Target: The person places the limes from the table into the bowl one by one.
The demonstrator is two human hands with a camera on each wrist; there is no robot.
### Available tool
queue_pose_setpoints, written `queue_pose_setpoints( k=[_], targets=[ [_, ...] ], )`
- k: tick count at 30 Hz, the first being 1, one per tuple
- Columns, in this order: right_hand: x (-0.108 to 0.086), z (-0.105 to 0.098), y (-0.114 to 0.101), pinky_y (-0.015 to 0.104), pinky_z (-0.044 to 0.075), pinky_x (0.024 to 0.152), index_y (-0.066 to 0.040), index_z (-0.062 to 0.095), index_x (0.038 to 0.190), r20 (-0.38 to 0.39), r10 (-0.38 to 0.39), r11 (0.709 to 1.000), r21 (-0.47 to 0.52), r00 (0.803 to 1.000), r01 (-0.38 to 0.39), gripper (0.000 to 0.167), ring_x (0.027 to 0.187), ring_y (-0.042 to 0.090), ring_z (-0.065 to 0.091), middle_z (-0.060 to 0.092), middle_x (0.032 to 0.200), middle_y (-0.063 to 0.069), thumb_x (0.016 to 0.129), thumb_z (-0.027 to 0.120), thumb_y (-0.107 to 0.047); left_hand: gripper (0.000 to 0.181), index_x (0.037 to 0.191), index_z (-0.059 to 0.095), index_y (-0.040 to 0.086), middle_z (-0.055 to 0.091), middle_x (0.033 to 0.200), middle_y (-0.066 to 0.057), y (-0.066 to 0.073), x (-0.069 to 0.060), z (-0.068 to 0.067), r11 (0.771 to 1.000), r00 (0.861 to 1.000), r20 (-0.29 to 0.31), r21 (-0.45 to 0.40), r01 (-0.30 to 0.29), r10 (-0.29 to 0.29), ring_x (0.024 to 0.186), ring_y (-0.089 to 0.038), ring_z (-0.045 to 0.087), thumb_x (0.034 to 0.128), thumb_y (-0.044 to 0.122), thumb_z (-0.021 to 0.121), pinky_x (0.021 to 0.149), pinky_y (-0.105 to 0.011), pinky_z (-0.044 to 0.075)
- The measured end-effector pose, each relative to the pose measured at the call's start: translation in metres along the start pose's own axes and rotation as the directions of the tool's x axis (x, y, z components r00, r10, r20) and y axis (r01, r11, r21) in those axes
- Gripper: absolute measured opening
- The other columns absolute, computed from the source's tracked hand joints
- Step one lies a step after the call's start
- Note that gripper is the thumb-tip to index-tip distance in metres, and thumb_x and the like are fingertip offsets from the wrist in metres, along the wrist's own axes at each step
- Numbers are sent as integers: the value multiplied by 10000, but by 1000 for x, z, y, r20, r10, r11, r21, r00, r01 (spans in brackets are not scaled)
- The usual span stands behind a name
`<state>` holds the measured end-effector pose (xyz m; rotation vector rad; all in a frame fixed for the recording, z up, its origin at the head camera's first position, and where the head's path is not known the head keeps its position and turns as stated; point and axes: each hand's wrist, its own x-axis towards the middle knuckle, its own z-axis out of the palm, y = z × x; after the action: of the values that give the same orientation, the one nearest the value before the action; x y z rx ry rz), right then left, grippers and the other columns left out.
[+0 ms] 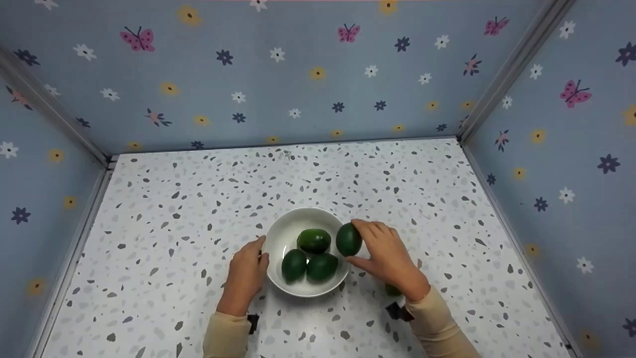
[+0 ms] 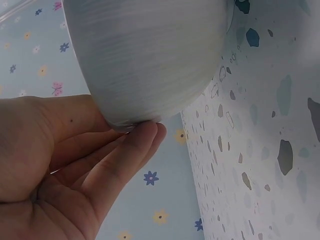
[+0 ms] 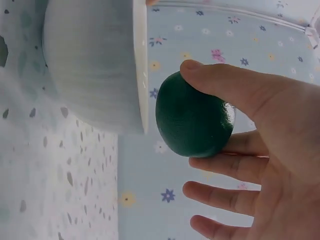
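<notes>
A white bowl (image 1: pixel 278 233) stands on the speckled table with three dark green fruits in it, one of them (image 1: pixel 314 241) toward the back. My left hand (image 1: pixel 246 273) holds the bowl's left side; in the left wrist view the fingers and thumb of that hand (image 2: pixel 85 160) pinch the bowl's edge (image 2: pixel 150 65). At the bowl's right rim, my right hand (image 1: pixel 387 253) grips another green fruit (image 1: pixel 349 239). The right wrist view shows this fruit (image 3: pixel 192 117) between thumb and fingers of the hand (image 3: pixel 250 150), beside the bowl (image 3: pixel 95 65), with several fingers extended below.
Another green fruit (image 1: pixel 392 290) lies on the table (image 1: pixel 198 199), partly hidden under my right wrist. Blue walls (image 1: pixel 298 49) with flowers and butterflies enclose the back and both sides of the table.
</notes>
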<state>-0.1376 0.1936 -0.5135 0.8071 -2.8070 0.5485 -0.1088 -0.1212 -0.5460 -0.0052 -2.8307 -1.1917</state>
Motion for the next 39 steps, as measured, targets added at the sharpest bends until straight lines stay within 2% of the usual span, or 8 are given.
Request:
queue_pose_setpoints(
  k=[4, 12, 18, 24, 32, 39],
  targets=[
    [6, 10, -3, 504, 473, 887, -82, 490, 1453, 56, -24, 1000, -4, 998, 24, 835, 1168, 298, 548, 588, 1371, 76, 781, 851, -423, 415, 1355, 552, -94, 635, 1220, -254, -1, 0, 0, 1000, 1000, 8, -7, 4, -4, 1098, -375, 639, 951, -25, 615, 932, -470, 545],
    [12, 22, -4, 522, 467, 902, -77, 480, 1466, 98, -34, 999, 8, 995, 33, 848, 1189, 316, 537, 575, 1396, 99, 771, 870, -366, 419, 1362, 549, -88, 630, 1231, -260, -2, 1, 0, 1000, 1000, 12, -11, 14, -14, 1116, -382, 631, 955, -12, 612, 943, -478, 538],
    [11, 23, -4, 507, 462, 936, -74, 460, 1484, 140, -17, 1000, 9, 990, 16, 819, 1200, 326, 536, 568, 1407, 103, 812, 831, -360, 412, 1342, 560, -103, 632, 1220, -271, -3, 0, 0, 1000, 1000, 2, -2, -15, 15, 1100, -393, 634, 942, -24, 622, 933, -492, 539],
    [8, 16, -1, 528, 478, 923, -93, 509, 1444, 87, -16, 1000, 17, 996, 14, 702, 1186, 314, 552, 593, 1380, 80, 857, 802, -341, 401, 1327, 571, -107, 641, 1188, -268, -4, 0, 0, 998, 998, -17, 14, -58, 58, 1055, -390, 647, 938, -24, 628, 899, -498, 548],
    [-11, -2, 12, 552, 480, 896, -101, 517, 1446, 28, 5, 1000, 3, 1000, -5, 685, 1183, 314, 562, 599, 1369, 76, 860, 809, -300, 411, 1345, 557, -102, 639, 1200, -255, -2, 1, 0, 999, 1000, 5, 28, -31, 31, 1059, -372, 647, 952, -4, 623, 901, -490, 546],
    [-37, -20, 27, 570, 482, 894, -100, 543, 1431, -15, 71, 997, -15, 997, -72, 686, 1171, 315, 580, 617, 1340, 70, 834, 837, -266, 408, 1346, 560, -95, 637, 1204, -255, -3, 1, 0, 999, 1000, 0, 19, -27, 27, 1071, -380, 645, 951, -13, 623, 915, -493, 543]
  ],
)
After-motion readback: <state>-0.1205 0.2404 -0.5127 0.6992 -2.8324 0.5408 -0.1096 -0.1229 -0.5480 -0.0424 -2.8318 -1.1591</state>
